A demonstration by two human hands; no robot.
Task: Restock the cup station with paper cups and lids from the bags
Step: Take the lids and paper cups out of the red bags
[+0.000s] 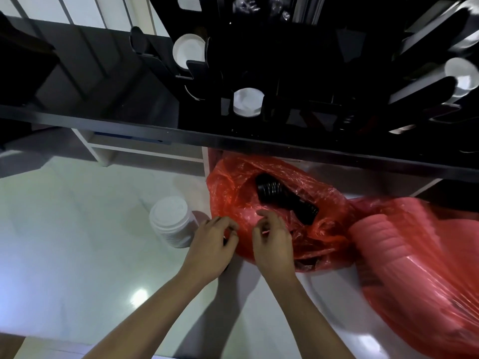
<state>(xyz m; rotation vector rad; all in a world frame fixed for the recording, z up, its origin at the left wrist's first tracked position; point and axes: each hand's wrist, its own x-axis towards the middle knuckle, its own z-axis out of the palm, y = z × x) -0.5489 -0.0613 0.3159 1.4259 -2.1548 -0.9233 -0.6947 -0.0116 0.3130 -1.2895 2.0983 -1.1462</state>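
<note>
Apparently opening the crinkled red plastic bag [272, 203] on the floor: both hands' fingers [230, 226] curl at its rim, seemingly pinching it. Next, lift out the black ribbed lids [282, 198].

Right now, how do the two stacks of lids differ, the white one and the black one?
The white lids stand upright on the bare floor; the black lids lie tilted on their side inside the red bag. The white stack is out in the open, left of both hands; the black one is beyond them. Both are nested stacks.
</note>
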